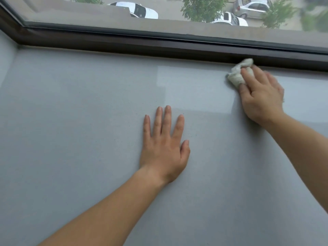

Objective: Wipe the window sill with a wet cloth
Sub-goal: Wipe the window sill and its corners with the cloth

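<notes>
In the head view, your left hand (165, 144) lies flat on the grey window sill (71, 121), palm down. Its fingers (166, 118) are straight and a little spread, and they hold nothing. Your right hand (260, 98) is further away from you and to the right. It presses a crumpled whitish cloth (237, 73) onto the sill. The right fingers (248, 77) lie close together on top of the cloth and look nearly straight, though they are a little blurred. The cloth sticks out in front of these fingertips and to their left, and its far end touches the dark window frame (124, 45). Beyond the frame, through the glass, you see parked cars (142, 9) and trees (202, 8).
</notes>
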